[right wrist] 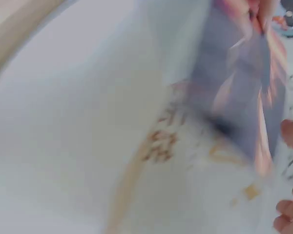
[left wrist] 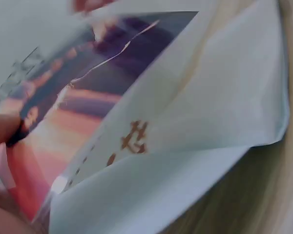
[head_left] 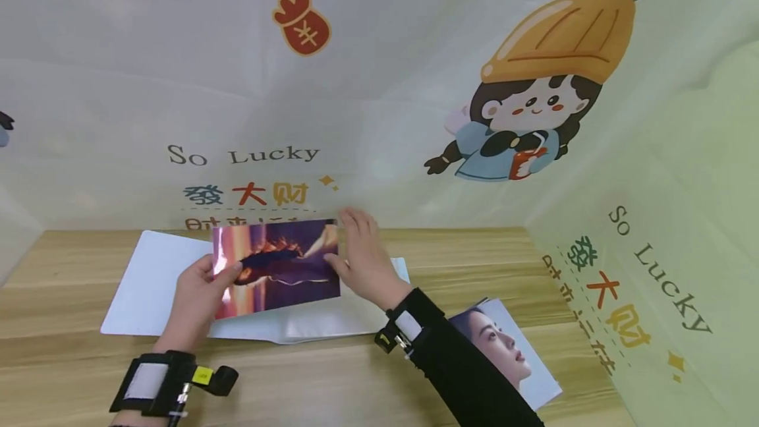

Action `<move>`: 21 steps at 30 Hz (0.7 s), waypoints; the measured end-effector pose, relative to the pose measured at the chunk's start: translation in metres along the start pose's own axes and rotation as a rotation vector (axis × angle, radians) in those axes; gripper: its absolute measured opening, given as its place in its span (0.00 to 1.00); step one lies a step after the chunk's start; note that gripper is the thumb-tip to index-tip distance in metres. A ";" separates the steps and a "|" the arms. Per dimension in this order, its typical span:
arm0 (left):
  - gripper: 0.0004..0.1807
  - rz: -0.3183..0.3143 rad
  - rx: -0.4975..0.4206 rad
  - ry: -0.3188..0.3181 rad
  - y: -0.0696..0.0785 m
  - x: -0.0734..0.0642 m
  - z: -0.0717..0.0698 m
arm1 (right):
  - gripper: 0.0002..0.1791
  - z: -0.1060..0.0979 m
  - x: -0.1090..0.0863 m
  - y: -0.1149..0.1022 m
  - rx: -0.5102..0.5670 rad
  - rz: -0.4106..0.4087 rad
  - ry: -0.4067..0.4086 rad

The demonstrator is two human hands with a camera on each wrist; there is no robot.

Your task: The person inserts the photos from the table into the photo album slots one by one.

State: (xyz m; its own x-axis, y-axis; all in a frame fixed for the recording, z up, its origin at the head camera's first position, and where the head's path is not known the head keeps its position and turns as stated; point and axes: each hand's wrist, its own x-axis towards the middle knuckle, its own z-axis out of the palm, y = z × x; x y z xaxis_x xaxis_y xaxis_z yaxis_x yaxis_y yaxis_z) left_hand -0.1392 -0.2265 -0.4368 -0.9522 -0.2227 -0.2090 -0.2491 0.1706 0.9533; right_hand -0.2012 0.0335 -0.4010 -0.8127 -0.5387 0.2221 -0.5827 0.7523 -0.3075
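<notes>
A glossy photo print (head_left: 284,272) in purple and orange is held up at a slant over white, folder-like sheets (head_left: 139,282). My left hand (head_left: 198,295) pinches its left edge, thumb lying across the front. At the print's right edge is my right hand (head_left: 367,259), its fingers stretched upward and its thumb near the edge. In the right wrist view the fingertips (right wrist: 289,209) show beside the print (right wrist: 239,83), with a gap between. The left wrist view shows the print (left wrist: 88,102) above a bent white sheet (left wrist: 224,87).
A small stack of prints, with a portrait (head_left: 498,348) on top, lies on the wooden table (head_left: 332,381) at the right, partly behind the black right sleeve (head_left: 468,368). A pale printed cloth (head_left: 379,117) hangs behind the table and along its right side.
</notes>
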 end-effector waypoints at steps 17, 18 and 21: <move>0.24 -0.179 0.386 -0.153 -0.021 0.016 -0.091 | 0.49 0.049 -0.058 0.071 -0.039 0.119 -0.500; 0.24 -0.174 0.407 -0.142 -0.020 0.015 -0.090 | 0.49 0.049 -0.059 0.071 -0.034 0.121 -0.499; 0.24 -0.182 0.421 -0.130 -0.017 0.013 -0.087 | 0.49 0.050 -0.060 0.071 -0.022 0.125 -0.499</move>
State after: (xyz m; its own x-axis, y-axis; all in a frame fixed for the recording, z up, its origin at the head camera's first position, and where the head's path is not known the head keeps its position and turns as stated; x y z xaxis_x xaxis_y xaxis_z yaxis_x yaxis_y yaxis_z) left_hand -0.1316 -0.3158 -0.4370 -0.8940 -0.1680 -0.4154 -0.4383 0.5202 0.7330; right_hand -0.1940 0.0998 -0.4819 -0.7808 -0.5559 -0.2852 -0.4856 0.8272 -0.2828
